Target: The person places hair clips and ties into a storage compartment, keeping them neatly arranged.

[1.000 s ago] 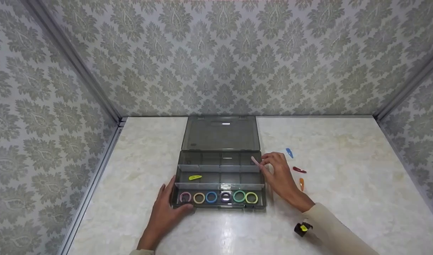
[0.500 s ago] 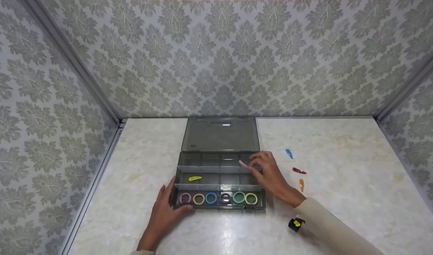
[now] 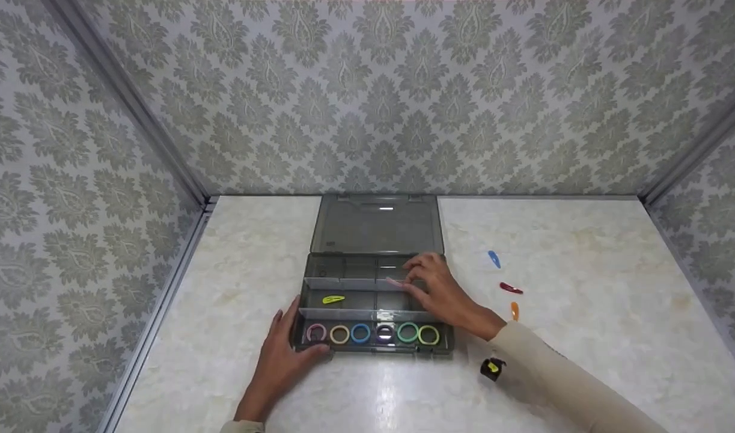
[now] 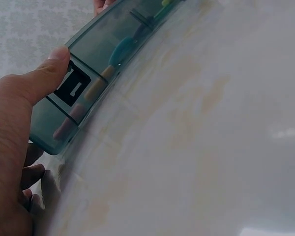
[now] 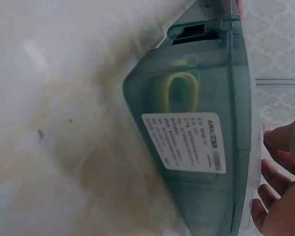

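I'm holding a pink clip (image 3: 394, 281) over my open box (image 3: 358, 302)

A leaf-patterned wall (image 3: 382, 102) is filling the upper frame, and a pale table (image 3: 595, 258) is spreading across the lower part. The smoky box is lying just below the centre, its lid (image 3: 376, 225) standing open towards the wall. At lower centre-left, my left hand (image 3: 283, 355) is gripping the box's near left corner, thumb on the front wall. Right of centre, my right hand (image 3: 442, 294) is reaching over the box, pinching the pink clip between thumb and finger. A white label (image 5: 189, 141) is showing on the box's end wall, centre of the right wrist view. Six coloured rings (image 3: 360, 341) are lying along the nearest row. A yellow clip (image 3: 333, 299) is resting in the middle row, left of centre, nearly level. At right, blue (image 3: 494, 259), red (image 3: 511, 288) and orange clips (image 3: 515, 311) are lying on the table. My pink clip is slanting from upper left to lower right, its free end pointing upper left, near the divider behind the middle row; whether they're touching, I'm not able to tell.
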The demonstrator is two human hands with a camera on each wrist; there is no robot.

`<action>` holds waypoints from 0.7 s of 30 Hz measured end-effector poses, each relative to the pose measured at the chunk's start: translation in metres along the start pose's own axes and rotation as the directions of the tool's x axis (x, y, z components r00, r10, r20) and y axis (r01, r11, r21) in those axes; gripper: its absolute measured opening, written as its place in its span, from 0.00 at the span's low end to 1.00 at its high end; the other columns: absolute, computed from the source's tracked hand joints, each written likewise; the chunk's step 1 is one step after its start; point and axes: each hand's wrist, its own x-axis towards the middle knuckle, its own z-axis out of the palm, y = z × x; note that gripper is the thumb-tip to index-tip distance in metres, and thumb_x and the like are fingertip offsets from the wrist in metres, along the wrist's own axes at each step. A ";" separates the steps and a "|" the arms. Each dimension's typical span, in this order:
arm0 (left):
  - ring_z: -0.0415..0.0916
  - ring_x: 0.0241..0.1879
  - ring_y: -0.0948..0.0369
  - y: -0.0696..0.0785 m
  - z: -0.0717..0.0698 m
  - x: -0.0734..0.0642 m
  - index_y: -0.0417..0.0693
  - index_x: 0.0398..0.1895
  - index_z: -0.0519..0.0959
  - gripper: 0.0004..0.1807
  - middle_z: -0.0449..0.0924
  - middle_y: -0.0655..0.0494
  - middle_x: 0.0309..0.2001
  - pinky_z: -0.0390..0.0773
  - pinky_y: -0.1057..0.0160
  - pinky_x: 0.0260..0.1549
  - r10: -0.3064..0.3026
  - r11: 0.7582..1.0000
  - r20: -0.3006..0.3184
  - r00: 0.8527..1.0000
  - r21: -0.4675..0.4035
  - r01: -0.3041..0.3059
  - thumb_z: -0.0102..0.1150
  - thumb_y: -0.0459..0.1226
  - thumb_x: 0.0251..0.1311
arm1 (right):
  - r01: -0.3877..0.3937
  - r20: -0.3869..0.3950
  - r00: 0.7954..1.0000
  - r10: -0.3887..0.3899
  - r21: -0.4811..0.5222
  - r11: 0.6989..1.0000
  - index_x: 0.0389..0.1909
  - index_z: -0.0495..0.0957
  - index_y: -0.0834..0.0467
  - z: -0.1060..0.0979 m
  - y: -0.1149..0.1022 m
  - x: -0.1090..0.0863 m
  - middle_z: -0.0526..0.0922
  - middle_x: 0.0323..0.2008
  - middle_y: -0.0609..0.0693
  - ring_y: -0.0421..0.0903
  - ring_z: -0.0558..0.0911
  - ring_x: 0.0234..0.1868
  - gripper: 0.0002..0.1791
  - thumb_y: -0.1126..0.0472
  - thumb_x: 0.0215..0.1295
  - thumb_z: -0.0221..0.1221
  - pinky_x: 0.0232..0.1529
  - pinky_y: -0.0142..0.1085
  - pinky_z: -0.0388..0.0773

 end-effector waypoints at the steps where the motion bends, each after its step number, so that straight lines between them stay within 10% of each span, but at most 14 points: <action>1: 0.43 0.87 0.35 0.000 0.000 0.000 0.60 0.91 0.54 0.70 0.61 0.49 0.87 0.52 0.30 0.83 0.005 1.000 -0.001 1.000 0.001 -0.005 0.80 0.70 0.50 | 0.001 0.019 1.000 -0.001 0.003 1.000 0.37 0.86 0.60 0.001 -0.001 0.002 0.83 0.58 0.60 0.61 0.74 0.66 0.05 0.66 0.74 0.71 0.68 0.62 0.72; 21: 0.42 0.88 0.35 -0.003 0.000 0.000 0.66 0.91 0.54 0.69 0.61 0.48 0.86 0.53 0.26 0.80 -0.008 0.999 0.010 1.000 -0.033 0.009 0.81 0.71 0.49 | 0.046 0.253 0.967 -0.027 -0.071 0.996 0.36 0.92 0.59 0.023 -0.026 0.029 0.83 0.62 0.60 0.60 0.72 0.69 0.06 0.64 0.75 0.70 0.66 0.64 0.72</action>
